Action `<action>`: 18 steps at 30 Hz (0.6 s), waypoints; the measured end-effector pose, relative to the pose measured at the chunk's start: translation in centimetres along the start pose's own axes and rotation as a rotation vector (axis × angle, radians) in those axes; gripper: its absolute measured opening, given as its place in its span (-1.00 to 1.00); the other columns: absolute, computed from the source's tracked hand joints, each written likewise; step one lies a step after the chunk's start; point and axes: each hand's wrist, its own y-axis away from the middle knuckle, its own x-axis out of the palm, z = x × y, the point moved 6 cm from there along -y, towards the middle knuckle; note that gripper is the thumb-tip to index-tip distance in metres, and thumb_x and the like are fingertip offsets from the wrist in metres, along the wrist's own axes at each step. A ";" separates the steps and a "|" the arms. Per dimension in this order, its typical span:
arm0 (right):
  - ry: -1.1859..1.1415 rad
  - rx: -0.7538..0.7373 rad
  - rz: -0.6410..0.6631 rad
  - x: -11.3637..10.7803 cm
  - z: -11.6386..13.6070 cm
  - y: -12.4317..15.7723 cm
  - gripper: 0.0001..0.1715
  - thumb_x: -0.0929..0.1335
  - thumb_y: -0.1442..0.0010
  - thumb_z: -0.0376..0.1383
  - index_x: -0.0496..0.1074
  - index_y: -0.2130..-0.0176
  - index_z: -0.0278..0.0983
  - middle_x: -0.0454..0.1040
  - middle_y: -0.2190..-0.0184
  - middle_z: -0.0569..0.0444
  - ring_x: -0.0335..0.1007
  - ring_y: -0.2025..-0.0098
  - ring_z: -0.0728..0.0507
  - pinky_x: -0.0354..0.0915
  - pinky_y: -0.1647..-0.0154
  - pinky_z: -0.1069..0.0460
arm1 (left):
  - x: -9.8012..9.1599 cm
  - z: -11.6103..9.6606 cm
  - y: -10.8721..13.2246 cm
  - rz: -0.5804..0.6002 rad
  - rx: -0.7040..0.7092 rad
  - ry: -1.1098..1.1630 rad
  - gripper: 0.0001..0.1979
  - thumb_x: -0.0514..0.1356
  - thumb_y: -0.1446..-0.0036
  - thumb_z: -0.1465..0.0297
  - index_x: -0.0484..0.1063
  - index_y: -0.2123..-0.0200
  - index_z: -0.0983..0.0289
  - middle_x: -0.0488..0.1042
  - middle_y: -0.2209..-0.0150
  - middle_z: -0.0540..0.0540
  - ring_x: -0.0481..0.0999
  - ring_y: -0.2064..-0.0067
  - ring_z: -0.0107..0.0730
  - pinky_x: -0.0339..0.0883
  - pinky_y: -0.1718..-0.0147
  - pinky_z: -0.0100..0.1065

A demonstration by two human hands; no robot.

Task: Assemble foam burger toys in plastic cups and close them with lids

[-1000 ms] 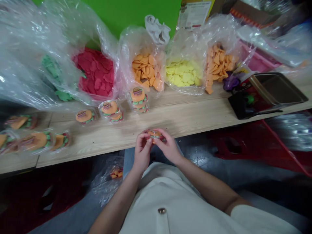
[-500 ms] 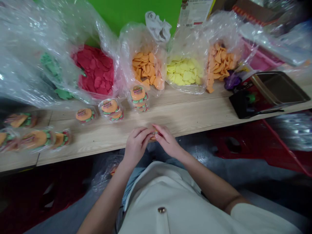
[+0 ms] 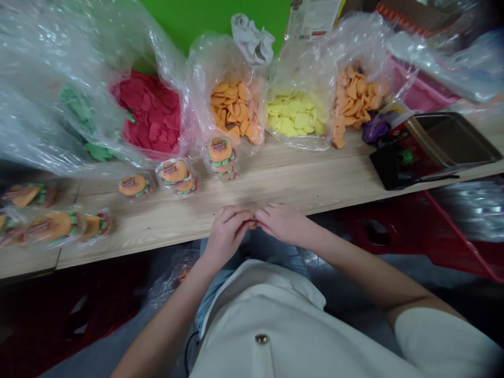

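Head-camera view, bright and fairly even overall. The light was diffuse and appeared to fall from above, though no source was in frame. Streaks of specular glare crossed the clear plastic bags [image 3: 39,63] at upper left. Only soft, faint shadows lay on the table [image 3: 299,191] around the left hand [image 3: 227,233] and right hand [image 3: 281,223], both reasonably sharp. The area below the table edge was markedly dimmer, with the red crate [image 3: 386,231] in partial shade. Wide-angle distortion bowed the table edge toward the frame margins. Focus softened toward the corners, and the white sleeve [image 3: 437,341] at lower right was blurred.
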 end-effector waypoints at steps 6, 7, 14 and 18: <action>0.009 0.153 0.021 1.5 -0.9 -0.5 -0.77 0.13 -0.26 -0.27 0.29 0.26 -0.31 0.39 0.39 -0.03 0.32 0.35 -0.12 0.17 0.39 0.02 | -0.1 0.7 -0.4 -0.089 0.141 -0.222 -0.84 0.16 -0.04 0.42 0.47 0.27 0.16 0.38 0.27 0.10 0.32 0.17 -0.27 0.19 0.14 -0.24; 0.002 0.181 0.023 1.5 -1.1 -0.7 -0.77 0.13 -0.26 -0.27 0.29 0.25 -0.32 0.39 0.38 -0.03 0.32 0.35 -0.12 0.17 0.38 0.03 | -0.1 0.7 -0.7 -0.086 0.152 -0.261 -0.85 0.15 -0.06 0.42 0.46 0.27 0.18 0.37 0.27 0.11 0.32 0.17 -0.28 0.20 0.15 -0.24; -0.134 0.204 0.075 1.9 -1.9 -0.9 -0.78 0.13 -0.27 -0.29 0.26 0.17 -0.32 0.40 0.30 -0.03 0.32 0.27 -0.09 0.15 0.32 0.05 | -0.2 0.2 -1.4 -0.038 0.161 -0.446 -0.80 0.13 -0.09 0.39 0.41 0.19 0.26 0.35 0.22 0.12 0.31 0.13 -0.31 0.24 0.12 -0.24; -0.169 0.094 0.082 2.0 -1.7 -1.0 -0.81 0.14 -0.25 -0.28 0.26 0.21 -0.31 0.40 0.38 0.03 0.29 0.38 -0.05 0.09 0.41 0.08 | -0.1 0.3 -0.5 -0.071 0.238 -0.437 -0.84 0.16 -0.06 0.44 0.42 0.23 0.24 0.37 0.27 0.09 0.33 0.18 -0.35 0.26 0.17 -0.26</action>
